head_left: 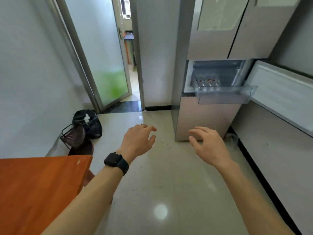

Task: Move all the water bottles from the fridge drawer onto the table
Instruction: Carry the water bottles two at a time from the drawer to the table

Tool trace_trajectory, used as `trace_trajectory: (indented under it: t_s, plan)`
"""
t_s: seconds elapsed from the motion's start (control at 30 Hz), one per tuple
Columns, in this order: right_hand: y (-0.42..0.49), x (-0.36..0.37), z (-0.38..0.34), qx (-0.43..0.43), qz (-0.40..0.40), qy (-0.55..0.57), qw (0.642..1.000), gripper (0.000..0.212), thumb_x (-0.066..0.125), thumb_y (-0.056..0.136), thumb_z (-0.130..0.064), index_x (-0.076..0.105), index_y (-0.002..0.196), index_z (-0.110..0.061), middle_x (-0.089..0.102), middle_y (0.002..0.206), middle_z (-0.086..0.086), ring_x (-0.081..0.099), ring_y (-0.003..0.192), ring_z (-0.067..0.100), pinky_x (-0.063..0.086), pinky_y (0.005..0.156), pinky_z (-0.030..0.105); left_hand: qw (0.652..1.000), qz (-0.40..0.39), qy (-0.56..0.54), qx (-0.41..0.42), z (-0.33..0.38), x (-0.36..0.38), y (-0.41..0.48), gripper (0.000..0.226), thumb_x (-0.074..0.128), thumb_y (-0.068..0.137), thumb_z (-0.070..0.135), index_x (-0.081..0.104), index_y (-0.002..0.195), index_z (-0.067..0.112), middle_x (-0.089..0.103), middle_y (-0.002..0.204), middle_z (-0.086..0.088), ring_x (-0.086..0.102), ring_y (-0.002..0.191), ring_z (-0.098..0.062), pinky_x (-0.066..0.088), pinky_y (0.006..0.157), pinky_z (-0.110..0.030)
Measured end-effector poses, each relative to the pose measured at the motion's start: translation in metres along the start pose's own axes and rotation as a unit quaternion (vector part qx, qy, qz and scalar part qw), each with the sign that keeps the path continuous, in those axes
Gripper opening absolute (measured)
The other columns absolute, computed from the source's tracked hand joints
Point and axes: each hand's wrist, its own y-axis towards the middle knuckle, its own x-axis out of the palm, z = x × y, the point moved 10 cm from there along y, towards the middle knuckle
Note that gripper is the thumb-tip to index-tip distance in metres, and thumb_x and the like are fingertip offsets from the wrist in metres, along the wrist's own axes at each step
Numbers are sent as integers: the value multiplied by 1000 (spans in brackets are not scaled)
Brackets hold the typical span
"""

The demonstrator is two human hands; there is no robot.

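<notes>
inside pulled-out fridge drawer: water bottles lying, caps toward camera | left hand, right hand grips spread, empty

Water bottles: several clear plastic ones with red on the labels, lying in a row inside the fridge drawer, caps toward the front; exact count unclear through blur. Drawer is clear plastic, pulled out of the fridge's middle section. Table: orange-brown wood, lower left, well apart from the fridge.
</notes>
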Motion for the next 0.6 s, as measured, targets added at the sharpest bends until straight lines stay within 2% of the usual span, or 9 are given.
trace_trajectory:
  t_s: [0.23,0.4,0.5,0.6]
  plan:
    - [81,-43,98,55,41,6,998,35,57,95,-42,66,128,-33,60,136,-10,48,131,16,37,112,34,996,-1,-27,79,67,13,150,34,46,103,40,56,135,33,61,132,2,56,120,-19,44,101,-35]
    - [138,-77,158,104,87,43,990,35,56,91,-47,68,122,-36,64,128,-13,56,119,15,46,104,41,988,-20,-63,137,122,29,252,35,49,101,36,57,134,31,62,129,0,56,119,-21,47,100,-40]
    - [164,-93,191,120,94,36,988,33,58,93,-42,67,124,-35,64,129,-14,55,122,12,44,106,35,983,-30,-65,170,156,42,304,36,49,100,35,57,134,30,62,126,-1,57,117,-22,47,98,-39]
    - [192,-109,227,143,92,17,985,33,57,97,-40,65,129,-36,59,134,-17,48,129,9,35,103,22,979,-45,-61,190,190,58,351,36,49,100,36,58,135,30,62,124,-1,58,116,-22,48,96,-38]
